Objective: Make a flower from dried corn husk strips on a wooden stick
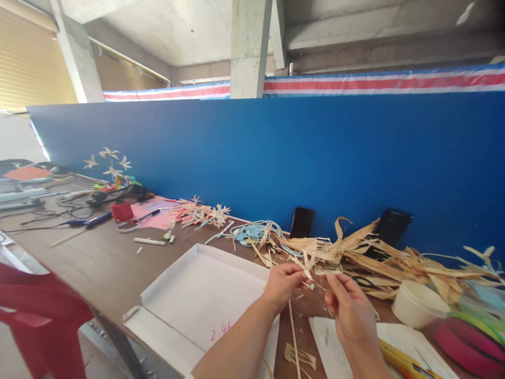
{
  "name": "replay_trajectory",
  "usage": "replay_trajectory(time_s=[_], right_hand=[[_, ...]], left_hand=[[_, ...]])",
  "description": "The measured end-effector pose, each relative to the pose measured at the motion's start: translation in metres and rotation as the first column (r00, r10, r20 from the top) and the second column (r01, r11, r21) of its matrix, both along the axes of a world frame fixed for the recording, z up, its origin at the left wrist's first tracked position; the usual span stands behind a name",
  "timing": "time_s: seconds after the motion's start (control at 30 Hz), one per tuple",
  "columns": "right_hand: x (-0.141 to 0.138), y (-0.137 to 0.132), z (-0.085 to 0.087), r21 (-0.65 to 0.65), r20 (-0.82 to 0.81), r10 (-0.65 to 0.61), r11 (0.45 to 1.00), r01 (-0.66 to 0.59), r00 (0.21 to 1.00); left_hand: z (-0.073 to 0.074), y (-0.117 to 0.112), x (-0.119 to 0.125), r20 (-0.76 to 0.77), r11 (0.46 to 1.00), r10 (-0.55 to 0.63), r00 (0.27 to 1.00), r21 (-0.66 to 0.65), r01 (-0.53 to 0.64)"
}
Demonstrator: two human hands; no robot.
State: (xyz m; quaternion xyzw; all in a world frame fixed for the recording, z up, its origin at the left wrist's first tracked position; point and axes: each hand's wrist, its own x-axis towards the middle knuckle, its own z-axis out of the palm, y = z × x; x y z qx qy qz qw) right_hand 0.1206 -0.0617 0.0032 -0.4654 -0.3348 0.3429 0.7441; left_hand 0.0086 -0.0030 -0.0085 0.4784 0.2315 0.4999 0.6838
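Observation:
My left hand (pixel 284 286) is closed in a pinch on a small pale flower (pixel 307 266) that looks made of dried husk, its petals pointing up. Just to its right, my right hand (pixel 349 302) pinches a thin pale husk strip (pixel 330 272) close to the flower; its far end is hard to make out. Behind both hands lies a heap of dried corn husks (pixel 379 252). A thin stick (pixel 293 337) and cut husk scraps (pixel 300 357) are on the table below the hands.
An open white cardboard box (pixel 189 295) stands left of my hands. On the right are a white tub (pixel 418 302), a yellow cutter (pixel 406 360) and a pink tape roll (pixel 461 339). Finished flowers (pixel 209 213), red thread (pixel 122 210) and a phone (pixel 302 222) line the blue partition (pixel 256 152).

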Motion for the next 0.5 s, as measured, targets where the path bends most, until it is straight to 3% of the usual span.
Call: replay_trajectory(time_s=[0.23, 0.5], right_hand=[[0.0024, -0.0027, 0.0032, 0.013, -0.014, 0.057, 0.998, -0.057, 0.998], [0.001, -0.0038, 0.008, -0.016, 0.078, -0.024, 1.0, 0.026, 0.997]], left_hand=[[0.0016, -0.0007, 0.0008, -0.034, 1.0, 0.0, 0.999, 0.007, 0.0], [0.003, -0.0019, 0.0026, -0.078, 1.0, 0.021, 0.997, -0.002, -0.021]])
